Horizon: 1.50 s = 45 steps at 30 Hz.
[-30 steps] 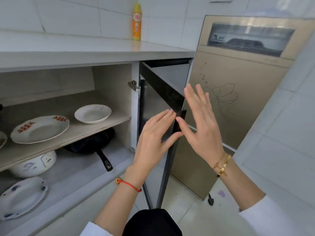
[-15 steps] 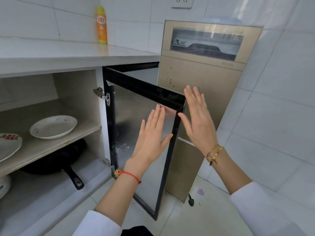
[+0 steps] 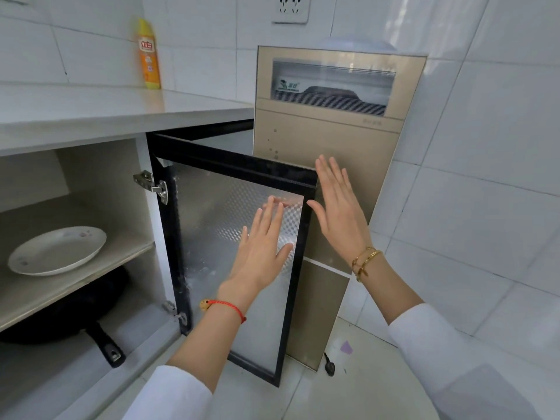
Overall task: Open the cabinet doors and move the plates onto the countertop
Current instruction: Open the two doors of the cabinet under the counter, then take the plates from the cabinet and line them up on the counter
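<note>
The black-framed cabinet door (image 3: 212, 225) with a frosted panel stands swung open to the right. My left hand (image 3: 263, 247) is flat, fingers apart, against the inner face of the panel. My right hand (image 3: 339, 207) is open beside the door's free edge, in front of the gold appliance; whether it touches the frame I cannot tell. One white plate (image 3: 57, 251) lies on the cabinet's middle shelf at the left. The white countertop (image 3: 121, 113) runs above the cabinet.
A black pan (image 3: 91, 316) sits under the shelf with its handle pointing out. A tall gold appliance (image 3: 333, 131) stands just right of the door. An orange bottle (image 3: 149, 56) stands on the countertop by the tiled wall. A wall socket (image 3: 290, 9) is above.
The door has swung further open to the right with both hands following it. The view has shifted right, so the other plates and bowls at the left are out of frame.
</note>
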### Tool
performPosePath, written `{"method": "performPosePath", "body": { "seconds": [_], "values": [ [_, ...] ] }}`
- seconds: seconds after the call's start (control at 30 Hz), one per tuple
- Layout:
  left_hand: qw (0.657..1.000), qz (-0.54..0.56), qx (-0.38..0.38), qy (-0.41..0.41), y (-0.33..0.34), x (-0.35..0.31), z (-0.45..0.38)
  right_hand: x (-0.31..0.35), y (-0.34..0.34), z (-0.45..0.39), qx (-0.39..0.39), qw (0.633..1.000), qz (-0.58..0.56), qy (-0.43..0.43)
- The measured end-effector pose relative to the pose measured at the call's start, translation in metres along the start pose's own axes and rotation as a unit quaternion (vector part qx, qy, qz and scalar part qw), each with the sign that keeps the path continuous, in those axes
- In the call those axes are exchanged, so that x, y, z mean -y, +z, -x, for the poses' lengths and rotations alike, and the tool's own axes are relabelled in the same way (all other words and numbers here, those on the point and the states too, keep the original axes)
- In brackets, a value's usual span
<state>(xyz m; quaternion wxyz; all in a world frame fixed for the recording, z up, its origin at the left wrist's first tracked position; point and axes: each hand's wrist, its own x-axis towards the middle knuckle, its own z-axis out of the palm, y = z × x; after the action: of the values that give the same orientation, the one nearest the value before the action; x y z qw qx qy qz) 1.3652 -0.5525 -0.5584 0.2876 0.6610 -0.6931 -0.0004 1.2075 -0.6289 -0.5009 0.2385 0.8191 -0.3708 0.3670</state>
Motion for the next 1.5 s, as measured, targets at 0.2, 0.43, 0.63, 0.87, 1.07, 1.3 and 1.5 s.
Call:
{"method": "performPosePath", "body": {
  "seconds": [0.2, 0.43, 0.63, 0.87, 1.07, 1.3, 1.5],
  "values": [
    [1.0, -0.015, -0.002, 0.005, -0.012, 0.007, 0.008, 0.011, -0.016, 0.002, 0.003, 0.999, -0.047, -0.004],
    [0.998, -0.029, -0.052, -0.012, -0.051, 0.029, 0.037, 0.047, -0.043, -0.004, -0.006, 0.992, -0.123, -0.036],
    [0.991, -0.064, -0.106, -0.05, -0.104, 0.05, 0.083, 0.101, -0.05, -0.014, 0.019, 0.972, -0.224, -0.066],
    [0.966, -0.133, -0.164, -0.149, -0.163, 0.088, 0.169, 0.183, -0.04, -0.02, 0.06, 0.936, -0.329, -0.108],
    [0.925, -0.2, -0.203, -0.253, -0.206, 0.112, 0.253, 0.258, -0.025, -0.016, 0.121, 0.888, -0.417, -0.15],
    [0.867, -0.251, -0.215, -0.372, -0.238, 0.131, 0.344, 0.344, -0.008, -0.001, 0.197, 0.825, -0.496, -0.186],
    [0.829, -0.265, -0.226, -0.438, -0.254, 0.156, 0.39, 0.409, 0.011, 0.014, 0.227, 0.795, -0.523, -0.205]
  ]
}}
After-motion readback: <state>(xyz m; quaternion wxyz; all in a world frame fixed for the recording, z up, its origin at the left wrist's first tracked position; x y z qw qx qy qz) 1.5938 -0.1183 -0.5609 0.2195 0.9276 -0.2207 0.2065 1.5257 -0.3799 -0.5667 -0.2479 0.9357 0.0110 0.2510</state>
